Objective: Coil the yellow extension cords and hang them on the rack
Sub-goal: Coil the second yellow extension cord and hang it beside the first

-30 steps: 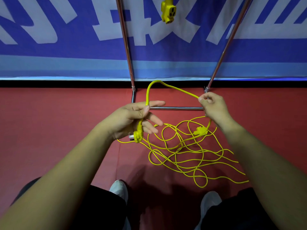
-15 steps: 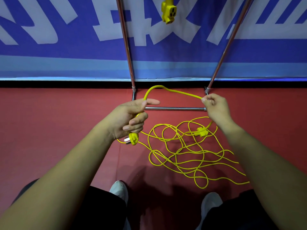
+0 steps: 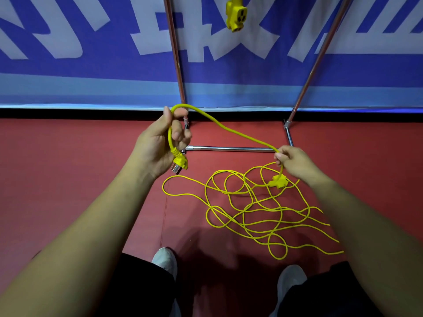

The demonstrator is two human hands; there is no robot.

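A blue banner with pale block lettering (image 3: 68, 83) is hanging behind the red floor mat (image 3: 68, 168), where a chrome tube rack (image 3: 229, 148) is standing. Most of the thin yellow extension cord (image 3: 251, 209) is lying on the mat in a loose tangle, in front of the rack's bottom bar.

The left hand (image 3: 158, 143) is gripping the cord's end with curled fingers, and the yellow pronged plug (image 3: 179, 162) is dangling below the palm. From there the cord is arching over and sloping down to the right hand (image 3: 295, 162), which is pinching it between thumb and fingertips.

The tangle is lying directly below the right hand, so that hand looks better placed to feed slack across to the left. Another yellow socket block (image 3: 235, 13) is hanging at the top.
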